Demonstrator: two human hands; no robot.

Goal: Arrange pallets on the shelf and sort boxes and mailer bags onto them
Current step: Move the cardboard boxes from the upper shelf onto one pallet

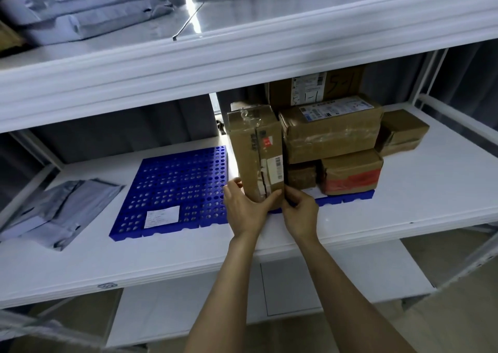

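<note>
A tall brown cardboard box [256, 150] stands upright on the left end of a blue pallet [347, 197] on the middle shelf. My left hand [246, 207] grips its lower left corner and my right hand [300, 212] holds its lower right edge. Beside it on the same pallet are several taped brown boxes [331, 131] stacked in two layers. A second blue perforated pallet [175, 188] lies to the left, bare except for a white paper label [161, 216]. Grey mailer bags [56, 212] lie on the shelf at the far left.
A small brown box [401, 131] sits on the white shelf board [417, 199] just right of the stack. More grey mailer bags [86, 5] are piled on the upper shelf at the left. White shelf uprights [423, 83] stand at the right.
</note>
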